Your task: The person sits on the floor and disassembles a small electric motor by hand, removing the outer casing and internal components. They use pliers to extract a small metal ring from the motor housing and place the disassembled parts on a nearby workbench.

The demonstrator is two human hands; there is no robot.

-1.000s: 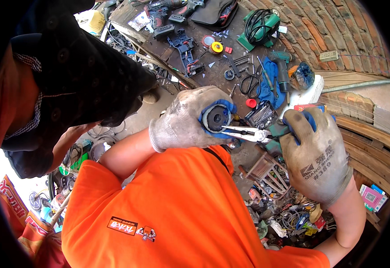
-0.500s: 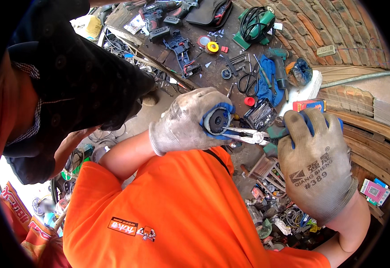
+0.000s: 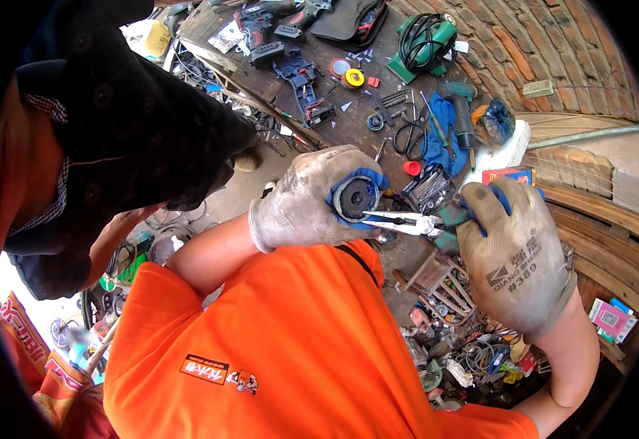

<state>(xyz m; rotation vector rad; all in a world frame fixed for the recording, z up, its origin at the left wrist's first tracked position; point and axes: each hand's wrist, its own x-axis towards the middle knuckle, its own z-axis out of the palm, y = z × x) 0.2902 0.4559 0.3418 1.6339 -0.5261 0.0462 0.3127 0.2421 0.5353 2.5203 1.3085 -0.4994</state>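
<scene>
Both my hands wear pale, soiled work gloves with blue palms. My left hand (image 3: 308, 197) is closed around a round dark part (image 3: 355, 197) with a small hole in its middle, its flat face turned up. In my right hand (image 3: 513, 252) are needle-nose pliers (image 3: 411, 223) with green handles, gripped from the right. Their slim silver jaws point left, slightly parted, and the tips reach the lower right rim of the round part. Whether they pinch anything there I cannot tell.
A dark workbench (image 3: 283, 95) beyond my hands carries a green corded power tool (image 3: 426, 47), scissors (image 3: 410, 135), a blue cloth (image 3: 440, 132), a heat gun (image 3: 462, 117) and an opened tool casing (image 3: 301, 84). Another person in dark clothing (image 3: 136, 132) stands left. Mixed parts (image 3: 480, 358) lie below right.
My right hand and wrist have shifted slightly up, and the pliers' jaws have turned a little at the round part. My left hand still holds that part, moved slightly right.
</scene>
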